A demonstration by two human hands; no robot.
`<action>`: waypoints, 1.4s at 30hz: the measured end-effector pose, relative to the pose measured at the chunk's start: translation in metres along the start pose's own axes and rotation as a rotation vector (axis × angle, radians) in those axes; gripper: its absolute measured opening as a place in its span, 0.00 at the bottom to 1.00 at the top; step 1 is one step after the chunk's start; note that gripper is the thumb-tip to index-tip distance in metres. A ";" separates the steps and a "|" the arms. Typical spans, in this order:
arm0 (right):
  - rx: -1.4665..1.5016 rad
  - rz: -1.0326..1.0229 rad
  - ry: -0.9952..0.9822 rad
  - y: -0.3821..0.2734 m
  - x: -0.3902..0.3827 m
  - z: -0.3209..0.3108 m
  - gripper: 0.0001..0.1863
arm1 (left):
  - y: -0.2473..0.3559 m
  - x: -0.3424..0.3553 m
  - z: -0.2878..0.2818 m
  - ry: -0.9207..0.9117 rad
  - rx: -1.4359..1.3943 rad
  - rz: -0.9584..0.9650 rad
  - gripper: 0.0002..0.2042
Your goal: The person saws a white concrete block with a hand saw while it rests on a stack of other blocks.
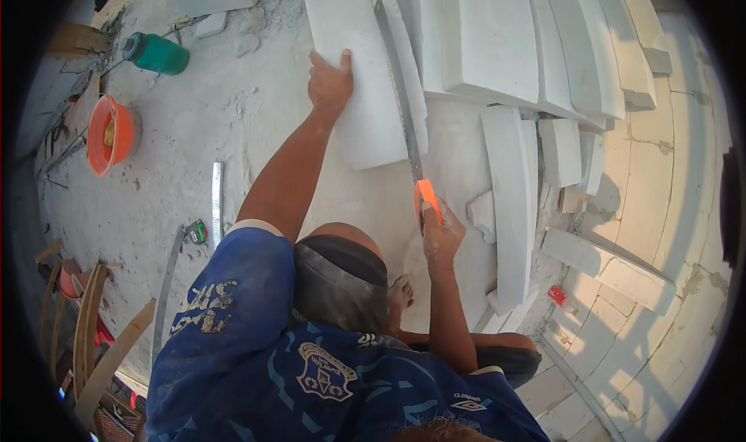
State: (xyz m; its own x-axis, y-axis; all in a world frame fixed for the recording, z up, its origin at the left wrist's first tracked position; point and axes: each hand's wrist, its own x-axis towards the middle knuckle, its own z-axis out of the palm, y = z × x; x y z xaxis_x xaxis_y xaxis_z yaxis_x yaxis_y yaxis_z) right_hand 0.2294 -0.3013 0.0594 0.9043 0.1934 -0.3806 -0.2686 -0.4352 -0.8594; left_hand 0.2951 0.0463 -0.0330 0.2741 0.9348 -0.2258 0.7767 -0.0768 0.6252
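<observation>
A long white block lies in front of me, pointing away. My left hand grips its left edge, thumb on the top face and the other fingers over the side. In my right hand is the orange handle of a hand saw, my fingers wrapped round it. The saw's long dark blade runs lengthwise over the block, with a narrow strip of white to its right. Whether the teeth are sunk into the block I cannot tell.
Several large white blocks stand at the far right, with narrower pieces nearer me. To the left are a green bottle, an orange bucket, a metal strip and a tape measure. A red-labelled bottle lies right.
</observation>
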 end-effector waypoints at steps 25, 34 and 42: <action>-0.032 -0.026 -0.131 -0.141 0.169 0.139 0.19 | 0.002 0.003 -0.006 -0.055 -0.022 -0.051 0.45; 0.075 -0.131 -0.067 -0.131 0.172 0.140 0.17 | 0.004 0.002 -0.007 -0.059 -0.041 -0.056 0.45; -0.084 -0.123 -0.077 -0.136 0.172 0.140 0.20 | 0.001 0.003 -0.006 -0.050 -0.032 -0.047 0.45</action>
State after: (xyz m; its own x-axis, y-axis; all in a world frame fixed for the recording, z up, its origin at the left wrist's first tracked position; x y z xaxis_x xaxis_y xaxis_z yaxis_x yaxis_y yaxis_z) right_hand 0.3750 -0.0861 0.0629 0.8996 0.3153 -0.3022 -0.1257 -0.4756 -0.8706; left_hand 0.2929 0.0511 -0.0287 0.2663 0.9187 -0.2917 0.7710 -0.0214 0.6365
